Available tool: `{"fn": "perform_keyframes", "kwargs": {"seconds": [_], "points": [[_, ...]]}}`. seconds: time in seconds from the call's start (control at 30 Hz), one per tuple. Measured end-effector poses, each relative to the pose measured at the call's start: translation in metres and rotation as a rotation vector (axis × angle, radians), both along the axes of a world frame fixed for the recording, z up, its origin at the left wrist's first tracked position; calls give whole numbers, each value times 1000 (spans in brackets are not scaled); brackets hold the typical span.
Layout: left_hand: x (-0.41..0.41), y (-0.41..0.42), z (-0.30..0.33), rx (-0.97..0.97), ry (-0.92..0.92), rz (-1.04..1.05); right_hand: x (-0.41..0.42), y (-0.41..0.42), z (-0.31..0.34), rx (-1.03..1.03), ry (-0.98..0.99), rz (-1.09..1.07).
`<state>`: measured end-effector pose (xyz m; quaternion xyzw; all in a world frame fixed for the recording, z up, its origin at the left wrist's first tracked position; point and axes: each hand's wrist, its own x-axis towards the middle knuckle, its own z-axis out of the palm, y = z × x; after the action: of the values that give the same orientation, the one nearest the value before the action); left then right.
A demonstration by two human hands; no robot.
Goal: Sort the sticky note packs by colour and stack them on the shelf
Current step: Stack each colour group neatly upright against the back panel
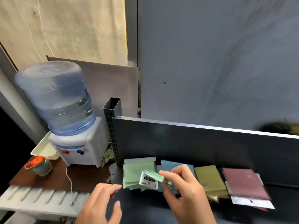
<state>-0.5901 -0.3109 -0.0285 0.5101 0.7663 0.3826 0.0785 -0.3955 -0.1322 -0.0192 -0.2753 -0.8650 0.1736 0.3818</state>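
Four piles of sticky note packs lie in a row on the dark shelf [283, 196]: a green pile [137, 170] at the left, then a blue pile [169, 165], a yellow pile [208, 178] and a pink pile [246, 183]. My right hand [182, 189] pinches a green pack [152, 178] with a white label, held just above the green and blue piles. My left hand [103, 202] hovers beside it at the shelf's front left, fingers loosely bent, holding nothing.
The shelf has a dark back panel [194, 143] and a perforated upright post [113, 126] at its left end. Left of it stand a water dispenser [68, 126], a cream tray [42, 149] and a jar with an orange lid [40, 165] on a brown table.
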Motion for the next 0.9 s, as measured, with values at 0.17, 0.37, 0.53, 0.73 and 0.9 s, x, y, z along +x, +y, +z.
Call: {"fn": "perform_keyframes", "kwargs": {"seconds": [0.17,0.37,0.53,0.73,0.9], "points": [[-20,13,4,-18,-17,46,-27,2,-6,46,-94,18],[-33,30,-6,-40,-63,78,-56,10,-18,154,-279,14],[-39,39,-14,-92,-145,61,-66,7,-24,122,-412,77],[-45,45,-16,-139,-207,70,-69,6,-23,125,-440,71],[-44,41,-17,-166,-271,101,-54,5,-18,76,-372,67]]}}
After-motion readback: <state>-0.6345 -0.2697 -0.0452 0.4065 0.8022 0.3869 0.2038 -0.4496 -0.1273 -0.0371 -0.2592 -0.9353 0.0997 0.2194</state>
